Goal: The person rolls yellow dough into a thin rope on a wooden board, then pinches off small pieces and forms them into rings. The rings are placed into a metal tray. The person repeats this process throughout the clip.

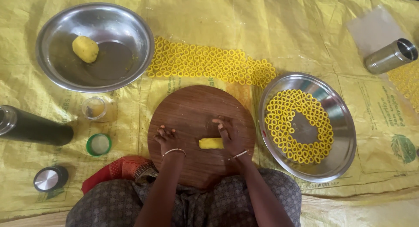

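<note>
The person is sitting on the floor with a round wooden board (198, 122) lying in front of the knees, on a yellow woven plastic sheet (279, 26) that is covering the floor. The right hand (231, 135) is lying flat, fingers stretched out, pressing down on a short roll of yellow dough (210, 143) near the middle of the board; it is not gripping the roll, only resting over its right end. The left hand (167, 137) is resting on the board's left part, fingers loosely curled and holding nothing, a little apart from the dough. Both wrists are wearing thin bangles. To the right of the board a wide steel plate (338, 166) is carrying many small yellow dough rings (283, 117) set in a ring-shaped band. More rings are lying in rows (209, 63) straight on the sheet beyond the board. At the upper left a steel bowl (126, 26) is holding one lump of yellow dough (85, 48). Left of the board are sitting a small clear cup (94, 108), a green-rimmed lid (98, 144), a dark cylindrical flask (37, 128) lying on its side, and a round metal cap (50, 178). A steel tumbler (390, 56) is lying tipped over at the far right.
</note>
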